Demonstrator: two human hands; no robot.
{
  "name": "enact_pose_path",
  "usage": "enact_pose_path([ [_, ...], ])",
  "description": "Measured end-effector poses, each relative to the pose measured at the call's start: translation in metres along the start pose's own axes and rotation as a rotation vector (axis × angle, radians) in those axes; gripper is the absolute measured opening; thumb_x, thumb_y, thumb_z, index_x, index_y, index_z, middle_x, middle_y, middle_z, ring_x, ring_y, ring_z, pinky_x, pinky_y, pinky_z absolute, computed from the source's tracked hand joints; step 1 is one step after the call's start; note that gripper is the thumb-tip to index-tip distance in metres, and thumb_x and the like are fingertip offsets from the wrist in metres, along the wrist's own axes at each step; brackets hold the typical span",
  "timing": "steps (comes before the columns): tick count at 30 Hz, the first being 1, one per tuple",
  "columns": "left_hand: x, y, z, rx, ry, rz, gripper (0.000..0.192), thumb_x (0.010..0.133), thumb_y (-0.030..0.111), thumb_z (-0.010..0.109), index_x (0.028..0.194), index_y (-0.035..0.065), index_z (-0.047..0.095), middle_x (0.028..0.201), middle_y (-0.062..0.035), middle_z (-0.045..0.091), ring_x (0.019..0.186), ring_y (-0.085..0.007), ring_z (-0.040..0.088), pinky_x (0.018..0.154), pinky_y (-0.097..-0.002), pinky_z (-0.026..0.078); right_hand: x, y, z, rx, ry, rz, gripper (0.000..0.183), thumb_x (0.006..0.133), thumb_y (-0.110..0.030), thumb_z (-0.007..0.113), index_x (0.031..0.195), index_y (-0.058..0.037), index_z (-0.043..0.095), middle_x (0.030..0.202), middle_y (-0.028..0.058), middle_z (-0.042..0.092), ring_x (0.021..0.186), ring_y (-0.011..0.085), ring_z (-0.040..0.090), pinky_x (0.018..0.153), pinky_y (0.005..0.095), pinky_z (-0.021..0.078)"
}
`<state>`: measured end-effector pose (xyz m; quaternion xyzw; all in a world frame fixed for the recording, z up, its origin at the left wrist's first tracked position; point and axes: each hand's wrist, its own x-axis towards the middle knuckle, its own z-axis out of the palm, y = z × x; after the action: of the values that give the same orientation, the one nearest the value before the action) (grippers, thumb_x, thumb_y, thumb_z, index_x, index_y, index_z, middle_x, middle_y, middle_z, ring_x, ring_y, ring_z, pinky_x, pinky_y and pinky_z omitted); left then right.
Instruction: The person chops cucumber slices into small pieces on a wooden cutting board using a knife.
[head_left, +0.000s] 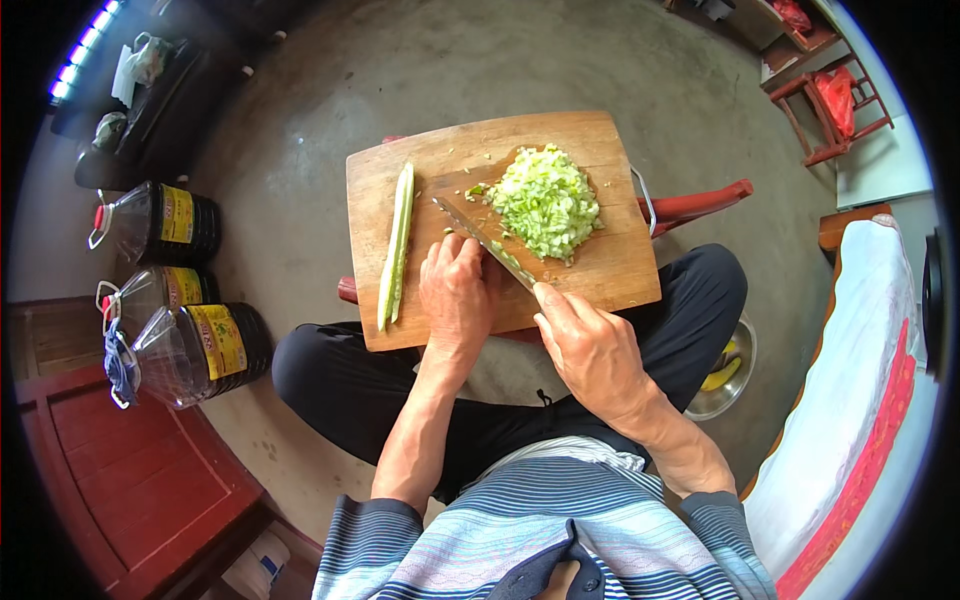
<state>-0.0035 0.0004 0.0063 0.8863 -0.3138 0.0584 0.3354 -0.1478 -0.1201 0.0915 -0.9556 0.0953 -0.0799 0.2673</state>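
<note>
My right hand (596, 349) grips the handle of a kitchen knife (487, 244), its blade slanting up and left across a wooden cutting board (480, 176). Small green bits cling to the blade. Just left of the blade, my left hand (456, 289) rests on the board with its fingers curled under; whatever lies beneath them is hidden. A heap of finely chopped pale green vegetable (546, 202) sits on the board's right half. Along the left side lies a long cut strip of pale green vegetable (396, 247), perhaps cucumber.
A red wooden support (701, 201) juts out beneath the board. By my right knee, a metal bowl (731, 394) on the concrete floor (315, 172) holds yellow items. Several large plastic jugs (214, 349) stand at left near a red wooden cabinet (142, 472). A small wooden stool (825, 124) stands at upper right.
</note>
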Motion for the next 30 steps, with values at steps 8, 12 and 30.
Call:
enact_pose_path([
  [8, 0.001, 0.001, 0.0, -0.016, 0.017, -0.01, 0.01, 0.089, 0.011, 0.081, 0.094, 0.0057, 0.075, 0.094, -0.0125, 0.07, 0.093, -0.0371, 0.068, 0.082, -0.049, 0.054, 0.024, 0.022, 0.017, 0.094, 0.14, -0.046, 0.035, 0.097, -0.01, 0.074, 0.13, 0.0021, 0.066, 0.095, 0.0193, 0.073, 0.082, 0.0394, 0.075, 0.07, 0.0449, 0.0625],
  [12, -0.002, 0.001, -0.002, -0.022, 0.036, -0.023, 0.01, 0.09, 0.014, 0.083, 0.091, 0.006, 0.076, 0.091, -0.0123, 0.07, 0.09, -0.0367, 0.068, 0.08, -0.0483, 0.054, 0.008, 0.018, -0.002, 0.132, 0.095, -0.043, 0.038, 0.097, -0.01, 0.075, 0.131, 0.0026, 0.066, 0.099, 0.0204, 0.075, 0.085, 0.04, 0.076, 0.072, 0.0455, 0.0627],
  [30, -0.002, -0.002, -0.001, 0.02, 0.03, 0.036, 0.01, 0.091, 0.015, 0.079, 0.097, 0.0088, 0.074, 0.095, -0.0098, 0.068, 0.095, -0.0342, 0.066, 0.081, -0.0483, 0.051, 0.025, 0.017, 0.02, 0.096, 0.103, -0.03, 0.027, 0.099, -0.012, 0.072, 0.123, -0.0019, 0.066, 0.091, 0.0195, 0.072, 0.079, 0.0418, 0.074, 0.068, 0.049, 0.0612],
])
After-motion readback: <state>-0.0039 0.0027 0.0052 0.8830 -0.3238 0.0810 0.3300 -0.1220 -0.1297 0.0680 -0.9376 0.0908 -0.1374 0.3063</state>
